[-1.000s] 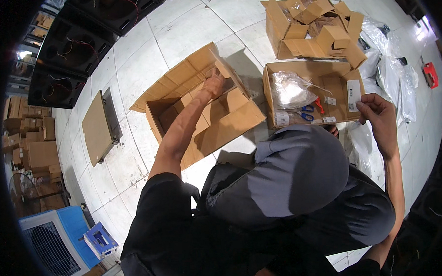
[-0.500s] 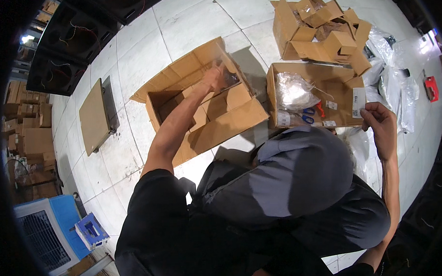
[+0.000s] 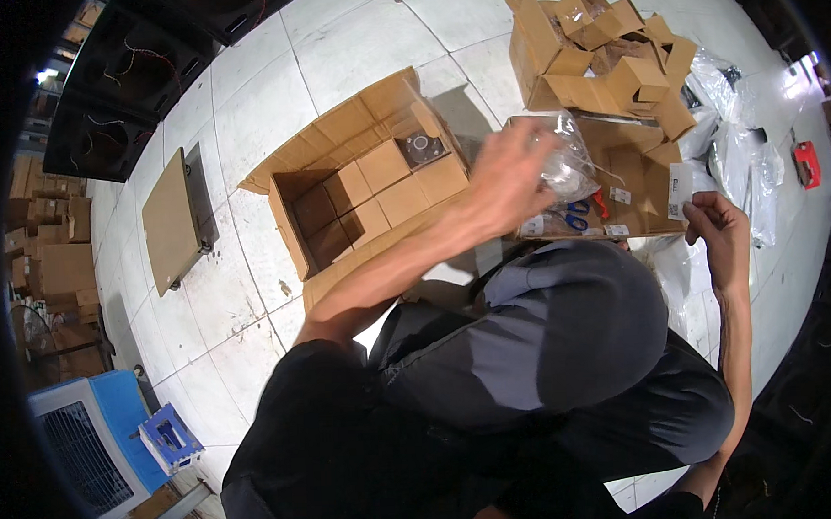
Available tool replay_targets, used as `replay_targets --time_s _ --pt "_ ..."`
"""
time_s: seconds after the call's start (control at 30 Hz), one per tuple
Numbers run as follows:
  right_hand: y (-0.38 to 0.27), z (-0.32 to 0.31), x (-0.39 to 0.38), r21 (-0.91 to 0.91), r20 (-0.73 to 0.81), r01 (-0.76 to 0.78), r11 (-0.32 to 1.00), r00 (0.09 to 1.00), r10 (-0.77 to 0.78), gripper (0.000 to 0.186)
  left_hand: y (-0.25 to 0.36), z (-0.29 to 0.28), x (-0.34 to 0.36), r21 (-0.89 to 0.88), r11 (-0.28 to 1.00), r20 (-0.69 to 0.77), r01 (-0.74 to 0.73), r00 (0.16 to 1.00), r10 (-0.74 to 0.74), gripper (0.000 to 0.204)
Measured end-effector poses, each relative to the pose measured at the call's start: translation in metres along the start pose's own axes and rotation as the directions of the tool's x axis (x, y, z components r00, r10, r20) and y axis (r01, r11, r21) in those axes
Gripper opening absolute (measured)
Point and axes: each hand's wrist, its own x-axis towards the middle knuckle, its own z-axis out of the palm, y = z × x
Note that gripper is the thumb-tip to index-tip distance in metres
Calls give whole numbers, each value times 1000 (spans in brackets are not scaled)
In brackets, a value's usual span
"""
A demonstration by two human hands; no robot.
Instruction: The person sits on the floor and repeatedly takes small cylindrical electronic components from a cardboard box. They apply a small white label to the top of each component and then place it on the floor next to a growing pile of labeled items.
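Note:
My left hand (image 3: 515,178), blurred by motion, is over the left side of a shallow cardboard box (image 3: 647,217), beside a clear plastic bag (image 3: 569,161). Whether its fingers touch the bag cannot be made out. At that box's right end my right hand (image 3: 718,223) pinches a white printed label (image 3: 678,191) between thumb and fingers. Blue-handled scissors (image 3: 577,216) and a red item (image 3: 601,204) lie in the same box. To the left stands an open carton (image 3: 374,110) with several small brown boxes inside and a dark square part (image 3: 422,148) in its far right corner.
Behind the shallow box sits a carton (image 3: 537,58) heaped with torn cardboard. Plastic-wrapped items (image 3: 737,170) lie to the right, near a red object (image 3: 807,165). A low wheeled board (image 3: 171,222) is at left, with a blue crate (image 3: 172,437) nearer me. Black cabinets (image 3: 108,96) stand far left.
My left hand has come out of the open carton and moved right to the shallow box. The dark part in the carton's corner now shows. My right hand still pinches the label.

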Motion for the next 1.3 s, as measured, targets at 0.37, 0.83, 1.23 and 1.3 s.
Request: replay_targets --time_s 0.37,0.83,1.23,1.3 --pt "2 -2 0 15 -13 22 1000 1000 -22 7 -28 89 -2 236 970 177 55 979 -98 30" --pt "3 -7 1 26 -18 39 999 999 -39 9 -261 23 -68 -108 800 -54 589 801 -597 15" --pt "10 -8 2 21 -14 19 1000 1000 -19 6 -279 37 -32 350 869 148 349 896 -419 23" --pt "11 -7 3 21 -4 24 999 1000 -24 6 -274 31 -33 305 854 72 421 884 -461 25"
